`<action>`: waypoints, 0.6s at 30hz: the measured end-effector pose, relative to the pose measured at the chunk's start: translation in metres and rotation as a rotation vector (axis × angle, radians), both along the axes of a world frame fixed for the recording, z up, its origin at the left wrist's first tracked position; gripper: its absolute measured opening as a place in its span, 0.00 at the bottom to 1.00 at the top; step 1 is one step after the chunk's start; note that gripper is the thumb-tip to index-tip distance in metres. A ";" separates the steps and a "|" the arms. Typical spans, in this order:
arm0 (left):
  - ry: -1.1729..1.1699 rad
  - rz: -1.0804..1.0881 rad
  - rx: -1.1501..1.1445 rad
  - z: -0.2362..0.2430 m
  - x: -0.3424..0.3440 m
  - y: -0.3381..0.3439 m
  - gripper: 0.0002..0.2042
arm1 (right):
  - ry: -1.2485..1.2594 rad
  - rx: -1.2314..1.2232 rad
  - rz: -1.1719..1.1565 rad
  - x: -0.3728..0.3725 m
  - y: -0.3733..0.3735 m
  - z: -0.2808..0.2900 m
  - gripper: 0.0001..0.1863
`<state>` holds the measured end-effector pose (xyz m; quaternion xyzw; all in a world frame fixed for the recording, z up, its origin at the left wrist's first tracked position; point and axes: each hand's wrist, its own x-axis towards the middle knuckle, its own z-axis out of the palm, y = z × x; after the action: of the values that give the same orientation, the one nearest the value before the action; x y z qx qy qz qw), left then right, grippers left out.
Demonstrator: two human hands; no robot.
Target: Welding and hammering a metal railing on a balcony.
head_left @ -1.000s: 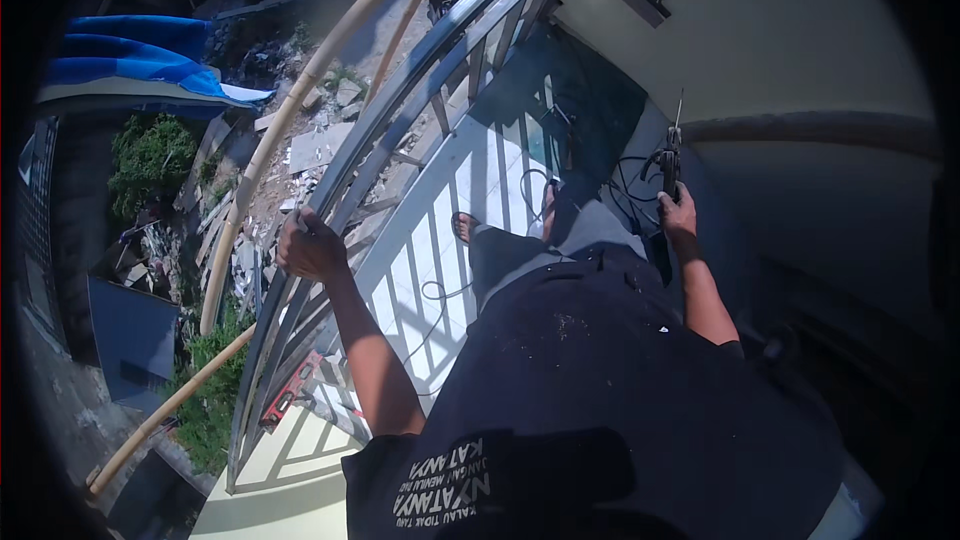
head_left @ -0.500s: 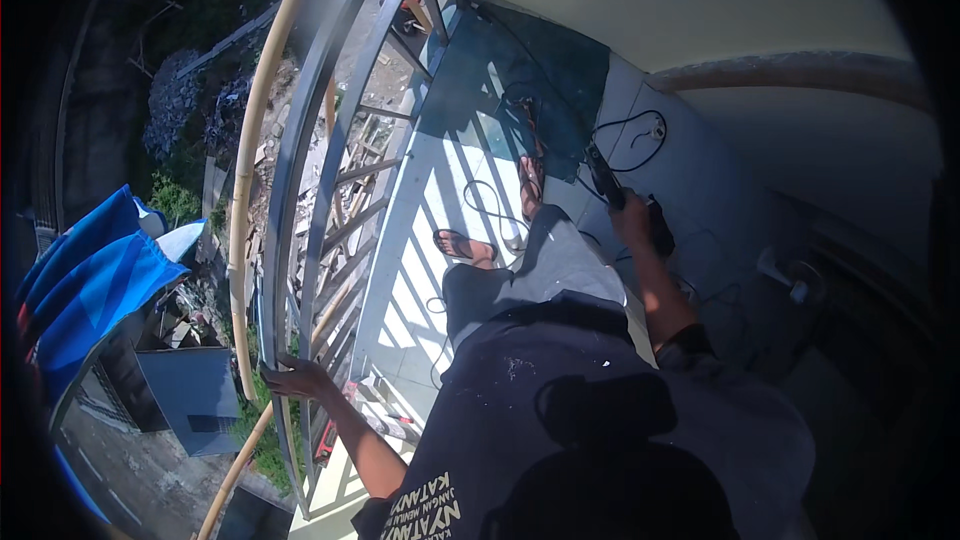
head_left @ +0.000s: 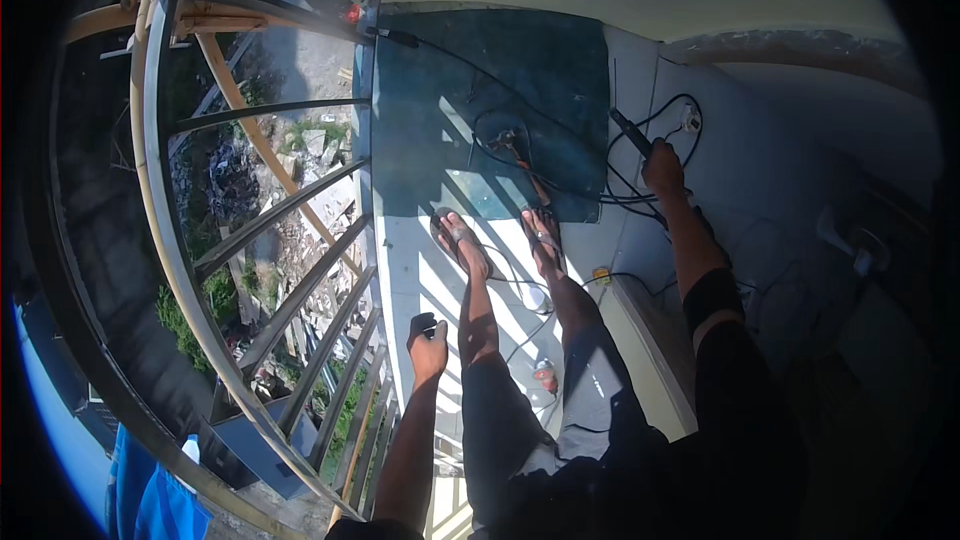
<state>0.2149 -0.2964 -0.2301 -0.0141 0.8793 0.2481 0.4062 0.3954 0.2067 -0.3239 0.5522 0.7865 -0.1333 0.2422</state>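
My right hand (head_left: 663, 172) is closed around the black handle of a welding electrode holder (head_left: 630, 130), held over the pale floor on the right. A thin dark rod seems to stick out from its tip. My left hand (head_left: 428, 352) is off the railing (head_left: 160, 140), low beside my left leg. Its fingers look curled and lie partly in shadow; whether anything is in them cannot be made out. Ahead of my feet a hammer (head_left: 535, 180) with a wooden handle lies on a dark green sheet (head_left: 420, 150). A black clamp (head_left: 398, 37) with a cable grips near the railing's far post.
Black cables (head_left: 640, 198) loop over the floor by the right wall. Between my legs are a white round object (head_left: 535, 297) and a small red-and-grey object (head_left: 545, 377). Beyond the metal bars there is a drop to rubble (head_left: 325, 180); bamboo poles (head_left: 150, 180) stand outside.
My left hand has let go of the railing and moved right, beside my leg. My right hand has moved slightly up and right with the holder. The view has turned, and both legs show more fully.
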 end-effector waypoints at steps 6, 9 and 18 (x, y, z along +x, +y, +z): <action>0.067 -0.226 0.066 -0.274 -0.084 0.148 0.14 | 0.145 0.147 0.142 -0.028 0.064 -0.155 0.12; 0.314 -0.189 0.194 -0.356 -0.110 0.208 0.13 | 0.190 0.195 0.172 -0.037 0.070 -0.212 0.15; 0.562 -0.383 0.333 -0.423 -0.165 0.296 0.09 | 0.359 0.399 0.323 -0.041 0.041 -0.278 0.21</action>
<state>0.0501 -0.0002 -0.6534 0.2854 0.8908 0.3014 0.1848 0.3542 0.2476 -0.6018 0.4245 0.9049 -0.0313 0.0044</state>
